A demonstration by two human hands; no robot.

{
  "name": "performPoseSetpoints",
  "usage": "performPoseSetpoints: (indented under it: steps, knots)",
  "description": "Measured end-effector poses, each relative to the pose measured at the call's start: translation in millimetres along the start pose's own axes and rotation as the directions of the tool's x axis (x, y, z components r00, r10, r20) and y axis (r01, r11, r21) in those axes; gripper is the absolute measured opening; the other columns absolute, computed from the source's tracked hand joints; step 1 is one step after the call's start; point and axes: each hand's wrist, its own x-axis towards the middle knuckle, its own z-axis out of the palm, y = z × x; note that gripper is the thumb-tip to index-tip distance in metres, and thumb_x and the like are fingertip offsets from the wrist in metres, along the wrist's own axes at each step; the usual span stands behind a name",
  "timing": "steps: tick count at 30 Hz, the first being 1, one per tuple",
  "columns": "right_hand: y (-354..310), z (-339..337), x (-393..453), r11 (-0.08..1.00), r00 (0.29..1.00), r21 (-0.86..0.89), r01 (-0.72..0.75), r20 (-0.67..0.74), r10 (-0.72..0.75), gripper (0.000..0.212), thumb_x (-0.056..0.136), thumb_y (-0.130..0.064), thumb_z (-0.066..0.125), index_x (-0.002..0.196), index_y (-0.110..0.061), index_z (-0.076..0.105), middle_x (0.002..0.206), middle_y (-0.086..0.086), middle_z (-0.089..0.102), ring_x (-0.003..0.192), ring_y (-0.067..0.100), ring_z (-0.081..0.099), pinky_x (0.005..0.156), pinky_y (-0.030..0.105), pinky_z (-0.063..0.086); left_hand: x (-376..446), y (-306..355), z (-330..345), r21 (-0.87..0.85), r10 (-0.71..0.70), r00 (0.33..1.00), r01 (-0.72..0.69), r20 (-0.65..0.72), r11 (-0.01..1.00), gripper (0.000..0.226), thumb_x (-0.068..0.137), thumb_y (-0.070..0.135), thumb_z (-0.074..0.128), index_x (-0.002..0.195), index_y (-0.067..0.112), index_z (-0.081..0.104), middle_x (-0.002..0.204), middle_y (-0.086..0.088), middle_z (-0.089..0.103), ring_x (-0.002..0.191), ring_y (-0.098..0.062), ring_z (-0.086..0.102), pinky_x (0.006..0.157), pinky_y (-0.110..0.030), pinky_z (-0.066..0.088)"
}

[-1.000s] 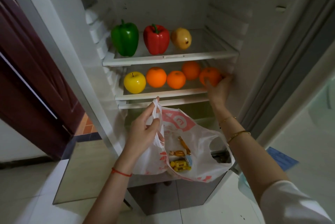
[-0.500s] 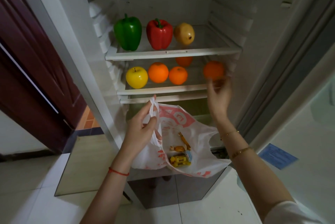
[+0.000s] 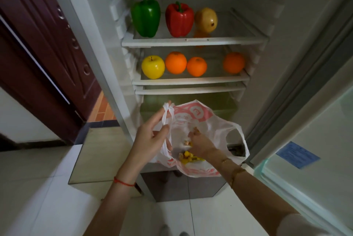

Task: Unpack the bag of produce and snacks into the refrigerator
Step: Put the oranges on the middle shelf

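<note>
I hold a white plastic bag (image 3: 215, 127) with red print open in front of the refrigerator. My left hand (image 3: 150, 138) grips its knotted handle. My right hand (image 3: 202, 144) is inside the bag, its fingers curled onto a gold-wrapped candy (image 3: 186, 142). Yellow candies (image 3: 188, 158) lie at the bag's bottom. On the upper shelf (image 3: 191, 42) stand a green pepper (image 3: 146, 18), a red pepper (image 3: 179, 19) and a yellow-brown fruit (image 3: 206, 20). The middle shelf (image 3: 191, 81) carries a yellow apple (image 3: 152, 66) and oranges (image 3: 175, 62), one (image 3: 234, 62) at its right end.
A dark red door (image 3: 38, 45) stands to the left. The open refrigerator door (image 3: 315, 159) with a blue sticker (image 3: 297, 154) is at the right. Below the bag is a grey lower compartment (image 3: 181, 186). A third shelf (image 3: 191, 90) sits just under the middle one.
My right hand let go of the orange at the middle shelf's right end, came down and went into the bag. My left hand still holds the bag's handle.
</note>
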Motion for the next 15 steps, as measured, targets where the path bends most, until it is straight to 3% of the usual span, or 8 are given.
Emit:
performPoseSetpoints:
  steps: [2, 3, 5, 6, 8, 10, 12, 15]
  knots:
    - [1, 18, 5, 0.994, 0.998, -0.093, -0.056, 0.034, 0.06, 0.063, 0.098, -0.021, 0.049, 0.15, -0.004, 0.02, 0.159, 0.02, 0.015, 0.147, 0.035, 0.018, 0.118, 0.042, 0.027, -6, -3, -1, -0.003, -0.016, 1.0, 0.016, 0.017, 1.0, 0.059, 0.098, 0.006, 0.051, 0.148, 0.038, 0.041, 0.126, 0.022, 0.066, 0.066, -0.054, 0.059, 0.062, -0.067, 0.049]
    - [1, 23, 6, 0.986, 0.997, -0.151, -0.07, 0.031, 0.076, 0.063, 0.099, -0.02, 0.048, 0.151, -0.003, 0.018, 0.159, 0.021, 0.014, 0.148, 0.037, 0.016, 0.118, 0.043, 0.027, -8, -4, -1, 0.0, -0.02, 1.0, 0.02, 0.019, 1.0, 0.059, 0.098, 0.006, 0.051, 0.148, 0.037, 0.041, 0.124, 0.021, 0.067, 0.063, -0.054, 0.059, 0.058, -0.065, 0.049]
    - [6, 39, 8, 0.963, 0.993, -0.267, -0.045, -0.121, 0.012, 0.057, 0.093, -0.021, 0.059, 0.142, 0.0, 0.039, 0.148, 0.026, 0.038, 0.14, 0.04, 0.035, 0.108, 0.043, 0.041, -13, -3, -1, -0.006, -0.02, 0.999, 0.021, 0.027, 1.0, 0.058, 0.099, 0.007, 0.05, 0.148, 0.037, 0.041, 0.12, 0.017, 0.07, 0.052, -0.043, 0.054, 0.051, -0.059, 0.046]
    - [9, 46, 10, 0.948, 0.988, -0.314, -0.043, -0.156, -0.007, 0.051, 0.088, -0.023, 0.066, 0.131, -0.002, 0.053, 0.134, 0.024, 0.055, 0.13, 0.039, 0.05, 0.1, 0.041, 0.049, -15, -2, -2, -0.01, -0.019, 0.999, 0.02, 0.029, 1.0, 0.058, 0.099, 0.007, 0.05, 0.147, 0.039, 0.041, 0.119, 0.016, 0.071, 0.051, -0.04, 0.051, 0.049, -0.056, 0.044]
    - [14, 58, 13, 0.927, 0.98, -0.373, -0.051, -0.195, -0.025, 0.035, 0.082, -0.025, 0.071, 0.112, -0.009, 0.065, 0.11, 0.014, 0.069, 0.111, 0.033, 0.063, 0.093, 0.039, 0.054, -16, -3, -3, -0.014, -0.025, 0.999, 0.025, 0.023, 1.0, 0.059, 0.099, 0.006, 0.05, 0.146, 0.04, 0.042, 0.122, 0.018, 0.069, 0.048, -0.038, 0.048, 0.049, -0.048, 0.043]
    - [18, 65, 18, 0.933, 0.976, -0.359, -0.029, -0.21, -0.051, 0.034, 0.068, -0.024, 0.083, 0.095, -0.011, 0.069, 0.091, 0.01, 0.071, 0.094, 0.031, 0.068, 0.085, 0.04, 0.057, -14, -4, -6, -0.02, -0.037, 0.999, 0.037, 0.011, 0.999, 0.059, 0.098, 0.008, 0.05, 0.146, 0.04, 0.042, 0.125, 0.019, 0.067, 0.05, -0.047, 0.052, 0.053, -0.056, 0.052]
    - [19, 69, 20, 0.934, 0.974, -0.357, -0.009, -0.216, -0.073, 0.038, 0.059, -0.025, 0.089, 0.086, -0.011, 0.068, 0.081, 0.01, 0.068, 0.082, 0.03, 0.068, 0.08, 0.041, 0.058, -12, -4, -7, -0.02, -0.047, 0.999, 0.047, 0.014, 0.999, 0.06, 0.097, 0.01, 0.049, 0.147, 0.041, 0.041, 0.127, 0.015, 0.067, 0.059, -0.058, 0.056, 0.057, -0.067, 0.05]
    - [17, 72, 23, 0.927, 0.961, -0.376, 0.003, -0.254, -0.106, 0.031, 0.06, -0.018, 0.087, 0.081, -0.011, 0.065, 0.074, 0.008, 0.063, 0.072, 0.028, 0.064, 0.073, 0.039, 0.058, -10, -3, -9, -0.027, -0.059, 0.998, 0.059, 0.01, 0.998, 0.058, 0.097, 0.009, 0.049, 0.149, 0.035, 0.04, 0.13, 0.013, 0.066, 0.063, -0.058, 0.058, 0.058, -0.066, 0.05]
